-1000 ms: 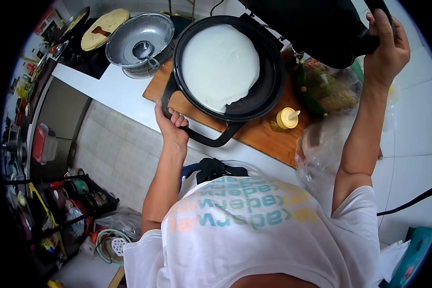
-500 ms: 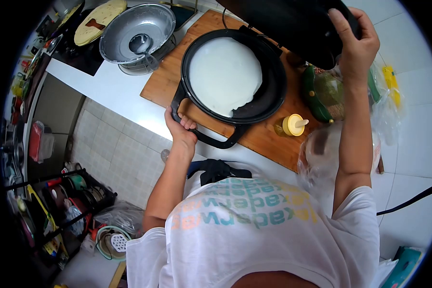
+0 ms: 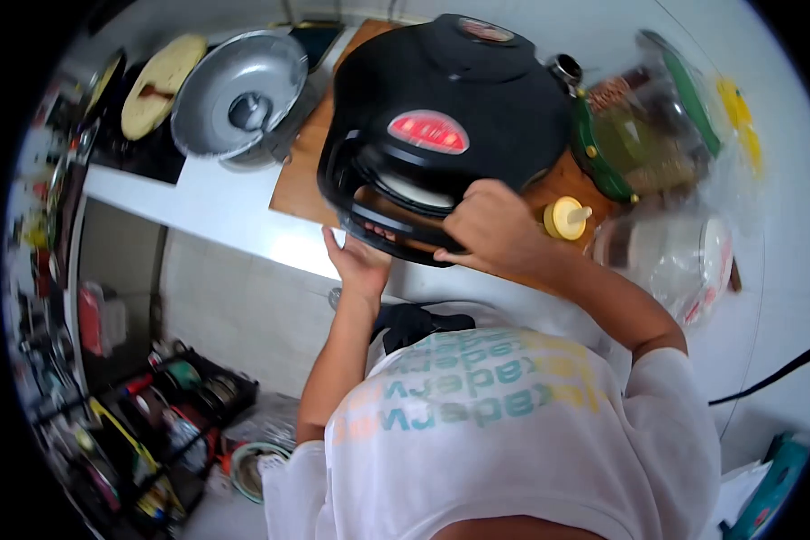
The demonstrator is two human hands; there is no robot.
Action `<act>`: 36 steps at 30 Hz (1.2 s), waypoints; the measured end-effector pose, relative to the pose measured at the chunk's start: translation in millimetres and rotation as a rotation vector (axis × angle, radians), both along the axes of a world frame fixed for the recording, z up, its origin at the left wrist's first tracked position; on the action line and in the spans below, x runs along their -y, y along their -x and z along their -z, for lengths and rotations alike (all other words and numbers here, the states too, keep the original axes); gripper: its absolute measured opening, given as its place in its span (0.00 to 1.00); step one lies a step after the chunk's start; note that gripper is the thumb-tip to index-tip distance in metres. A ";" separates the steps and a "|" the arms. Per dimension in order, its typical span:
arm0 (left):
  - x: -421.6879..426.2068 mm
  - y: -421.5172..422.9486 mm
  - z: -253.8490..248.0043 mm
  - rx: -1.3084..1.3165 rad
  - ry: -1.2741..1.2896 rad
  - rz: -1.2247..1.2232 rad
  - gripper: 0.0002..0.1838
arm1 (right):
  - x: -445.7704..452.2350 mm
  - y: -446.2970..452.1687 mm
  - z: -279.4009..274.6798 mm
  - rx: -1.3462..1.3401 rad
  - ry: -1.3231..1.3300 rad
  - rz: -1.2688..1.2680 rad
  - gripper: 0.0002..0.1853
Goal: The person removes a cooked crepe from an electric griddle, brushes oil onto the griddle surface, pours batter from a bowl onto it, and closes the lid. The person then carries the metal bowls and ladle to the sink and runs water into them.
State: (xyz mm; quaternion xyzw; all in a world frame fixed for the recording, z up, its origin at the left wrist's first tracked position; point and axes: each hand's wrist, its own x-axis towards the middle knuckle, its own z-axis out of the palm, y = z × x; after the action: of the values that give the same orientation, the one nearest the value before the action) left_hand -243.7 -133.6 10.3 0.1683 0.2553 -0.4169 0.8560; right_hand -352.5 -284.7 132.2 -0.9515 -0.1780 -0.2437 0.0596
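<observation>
A black electric griddle [image 3: 477, 99] with a red label stands on the wooden board, its lid lowered almost onto the base. Through the gap at the front a strip of white batter [image 3: 414, 192] shows; the lid hides the rest. My right hand [image 3: 495, 225] is closed around the right side of the lid's front handle. Below the front handles, my left hand [image 3: 362, 263] holds the base handle from underneath, thumb out to the side and fingers partly hidden. A yellow-capped bottle [image 3: 566, 219] stands just right of my right hand.
At the left, a metal bowl [image 3: 207, 108] with a ladle [image 3: 249, 112] sits near a stack of flatbreads [image 3: 162, 90]. A green-trimmed clear container [image 3: 634, 135] and a plastic-wrapped tub [image 3: 666, 247] stand on the right. The wooden board [image 3: 301, 184] reaches the counter's front edge.
My right hand has swung the raised lid down over the batter, moving toward me and left. My left hand has shifted slightly right and turned palm up under the base handle.
</observation>
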 end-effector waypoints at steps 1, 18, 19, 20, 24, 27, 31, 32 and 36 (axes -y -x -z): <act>-3.6 2.1 -3.4 0.022 -0.035 0.030 0.32 | -0.6 5.5 11.4 -0.066 0.081 -0.020 0.16; -33.6 2.5 -25.1 0.485 -0.461 0.556 0.25 | -12.0 151.6 136.3 -0.070 -1.366 1.314 0.25; -35.9 2.7 -24.0 0.508 -0.499 0.592 0.25 | -5.7 151.4 142.7 -0.023 -1.412 1.357 0.30; -37.0 3.0 -22.2 0.531 -0.539 0.627 0.25 | 2.7 146.7 140.9 0.024 -1.458 1.400 0.36; -35.5 0.9 -17.6 0.590 -0.539 0.680 0.25 | 45.8 126.5 170.9 0.165 -1.165 1.501 0.45; -31.3 3.4 -22.1 0.590 -0.583 0.677 0.24 | 63.2 119.0 161.9 0.151 -1.072 1.651 0.45; -27.4 10.0 -21.5 0.577 -0.631 0.614 0.22 | 97.4 126.0 162.1 0.074 -1.175 1.716 0.41; -28.3 11.5 -21.7 0.568 -0.658 0.570 0.22 | 110.5 130.5 180.8 0.227 -1.117 1.651 0.39; -26.0 16.1 -28.3 0.535 -0.638 0.608 0.20 | 166.1 152.9 243.3 0.453 -0.990 1.577 0.23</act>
State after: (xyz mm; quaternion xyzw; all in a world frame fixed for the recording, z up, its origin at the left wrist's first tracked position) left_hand -259.8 -107.7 38.6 0.5885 0.0813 -0.4906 0.6374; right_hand -505.4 -450.8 -111.1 -0.5949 0.6296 -0.4395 0.2379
